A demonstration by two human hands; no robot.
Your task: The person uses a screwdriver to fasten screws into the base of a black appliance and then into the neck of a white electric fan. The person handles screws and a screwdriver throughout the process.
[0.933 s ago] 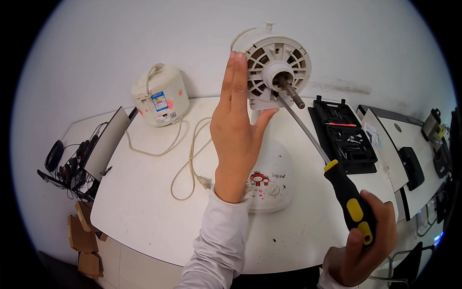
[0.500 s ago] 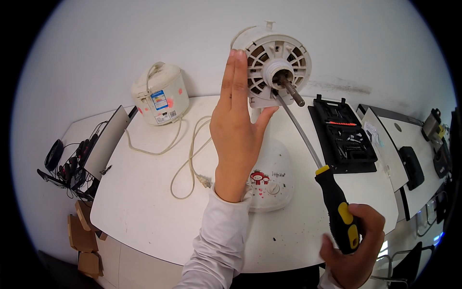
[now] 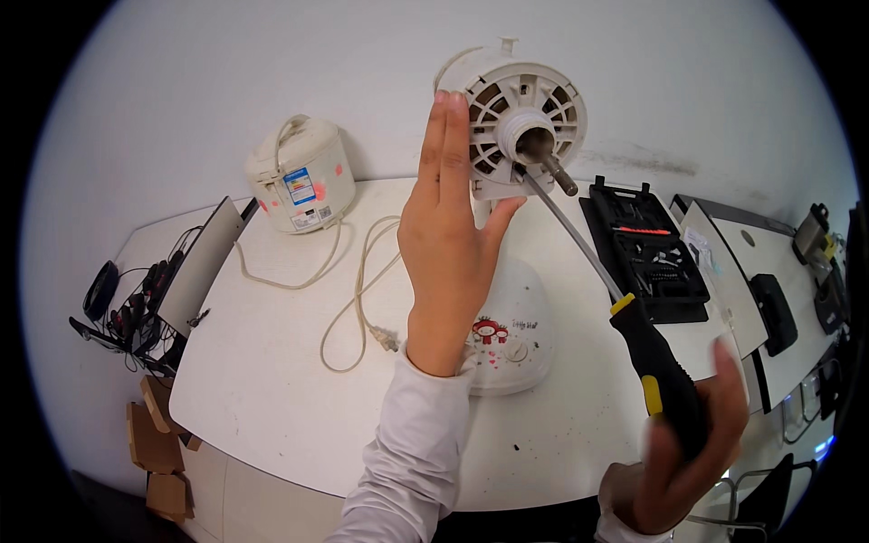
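Observation:
The white electric fan's motor housing [image 3: 525, 122] stands upright without blades, its metal shaft [image 3: 563, 176] sticking out in front. Along the housing's left side lies my left hand [image 3: 450, 240], fingers stretched up flat and thumb spread beneath. My right hand [image 3: 701, 452] holds the black-and-yellow handle of a long screwdriver [image 3: 656, 353], with thumb and fingers loosely around it and partly blurred. The screwdriver's tip goes into the lower part of the housing, just below the collar. Below is the fan's white base [image 3: 516, 371], with red cartoon figures and a knob.
A white rice cooker [image 3: 303, 181] stands at the back left. The fan's power cord [image 3: 360, 290] loops over the white table [image 3: 272, 389]. An open black tool case [image 3: 652, 253] lies to the right. Cardboard boxes [image 3: 158, 443] sit on the floor at left.
My right hand and the screwdriver handle have swung to the right, the handle turning as it goes. The tip stays at the housing. The housing has shifted very slightly; my left hand keeps its pose.

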